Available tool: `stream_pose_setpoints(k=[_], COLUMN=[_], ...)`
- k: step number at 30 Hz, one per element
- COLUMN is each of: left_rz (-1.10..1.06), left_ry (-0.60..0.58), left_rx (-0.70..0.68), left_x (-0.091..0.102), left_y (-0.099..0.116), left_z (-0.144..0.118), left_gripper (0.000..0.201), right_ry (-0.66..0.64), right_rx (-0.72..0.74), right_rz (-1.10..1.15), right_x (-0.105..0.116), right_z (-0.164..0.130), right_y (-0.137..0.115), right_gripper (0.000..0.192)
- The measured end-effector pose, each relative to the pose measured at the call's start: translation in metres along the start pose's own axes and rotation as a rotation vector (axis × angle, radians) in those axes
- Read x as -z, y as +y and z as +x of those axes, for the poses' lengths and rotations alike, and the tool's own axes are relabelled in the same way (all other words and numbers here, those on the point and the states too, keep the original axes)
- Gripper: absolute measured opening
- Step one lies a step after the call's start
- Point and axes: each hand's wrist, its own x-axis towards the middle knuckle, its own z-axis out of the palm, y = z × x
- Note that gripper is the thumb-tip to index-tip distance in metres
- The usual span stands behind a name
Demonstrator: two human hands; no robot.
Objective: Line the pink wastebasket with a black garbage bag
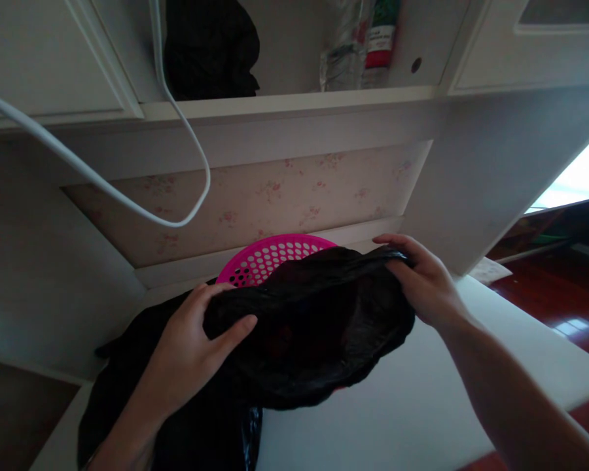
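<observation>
A black plastic bag is spread between my hands, its mouth facing me and its inside dark. My left hand grips the left side of the rim, thumb on the near side. On the right, my right hand pinches the gathered edge between thumb and fingers. Behind the bag shows the upper part of a pink basket with round holes; its lower part is hidden. More black plastic lies below and beside my left forearm.
All this is over a white tabletop against a floral back panel. Above is a shelf with a dark bundle, a clear plastic item and a red-and-green bottle. A white cable hangs in front at left.
</observation>
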Motion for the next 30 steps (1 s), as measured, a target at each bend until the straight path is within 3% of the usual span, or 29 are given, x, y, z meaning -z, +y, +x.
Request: stream_pose_setpoints(k=[3, 5, 7, 9, 12, 17, 21, 25, 27, 30], left_rz=[0.21, 0.255, 0.227, 0.127, -0.095, -0.322, -0.456, -0.391, -0.321, -0.211], left_ry=[0.188, 0.287, 0.347, 0.363, 0.316, 0.291, 0.176, 0.08, 0.001, -0.004], left_rx=[-0.102, -0.125, -0.094, -0.021, 0.093, 0.214, 0.365, 0.432, 0.4, 0.293], left_x=[0.002, 0.005, 0.009, 0.012, 0.011, 0.007, 0.012, 0.017, 0.018, 0.016], left_y=[-0.003, -0.007, -0.011, -0.014, -0.02, -0.022, -0.021, -0.033, -0.041, -0.047], left_z=[0.003, 0.004, 0.007, 0.011, 0.018, 0.024, 0.025, 0.027, 0.028, 0.029], left_gripper=[0.025, 0.017, 0.021, 0.029, 0.034, 0.032, 0.034, 0.044, 0.049, 0.036], right_ry=[-0.177, -0.187, -0.127, -0.076, -0.031, 0.092, -0.019, -0.257, -0.346, -0.232], right_rx=[0.072, 0.143, 0.155, 0.183, 0.212, 0.04, -0.1, -0.12, -0.084, -0.029], right_rz=[-0.183, -0.298, -0.322, -0.285, -0.193, -0.057, 0.145, -0.01, -0.128, -0.306], right_x=[0.0, 0.001, 0.002, 0.004, 0.004, -0.008, -0.015, -0.01, -0.007, -0.006], right_z=[0.004, 0.006, 0.009, 0.011, 0.015, 0.024, 0.028, 0.024, 0.024, 0.031], right_y=[-0.004, -0.002, 0.001, 0.003, 0.001, -0.009, -0.014, -0.011, -0.007, 0.001], right_gripper=[0.057, 0.044, 0.025, 0.021, 0.012, 0.017, 0.036, 0.055, 0.056, 0.031])
